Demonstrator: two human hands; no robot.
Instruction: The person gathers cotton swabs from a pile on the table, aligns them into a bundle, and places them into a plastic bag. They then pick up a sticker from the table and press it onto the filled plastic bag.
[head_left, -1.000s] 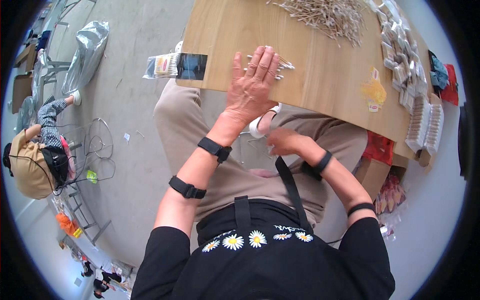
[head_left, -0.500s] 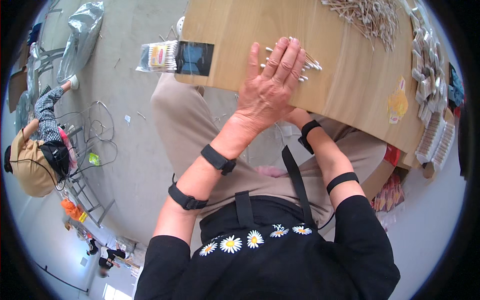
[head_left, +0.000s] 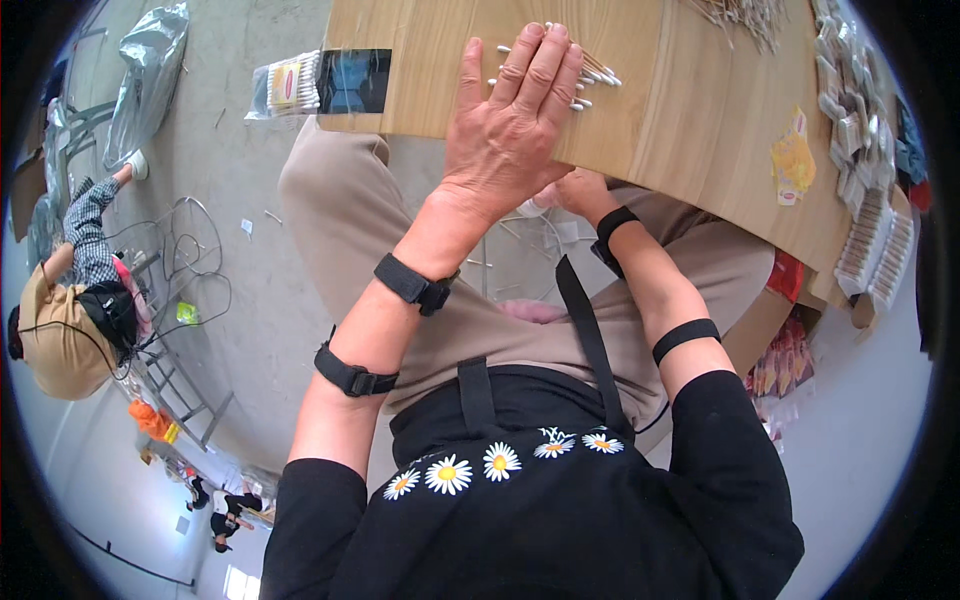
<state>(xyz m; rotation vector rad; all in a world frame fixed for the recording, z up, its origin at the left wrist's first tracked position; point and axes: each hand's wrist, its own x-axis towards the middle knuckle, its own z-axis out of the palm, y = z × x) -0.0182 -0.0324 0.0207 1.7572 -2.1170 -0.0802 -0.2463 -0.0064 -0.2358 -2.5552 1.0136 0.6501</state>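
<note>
My left hand [head_left: 508,130] lies flat, fingers stretched and thumb apart, over a small bunch of cotton swabs [head_left: 597,72] near the table's front edge. White swab tips poke out on both sides of its fingers. Just below that edge, beside the left wrist, is my right hand [head_left: 582,192]. Its fingers are mostly hidden by the left hand and the table, and a pale whitish patch shows next to them. A clear pack of cotton swabs [head_left: 292,84] juts out past the left end of the wooden table [head_left: 690,130], beside a dark rectangular panel [head_left: 357,82].
A loose heap of swabs [head_left: 745,18] lies at the far right. Stacked swab bundles [head_left: 868,245] line the right edge, near a yellow card [head_left: 793,160]. On the floor at left are cables [head_left: 185,240] and plastic sheeting [head_left: 145,75]. Another person [head_left: 70,330] sits there.
The view has shifted, so the table sits higher in the picture. My left hand stays flat on the swabs. More of my right hand shows below the table edge.
</note>
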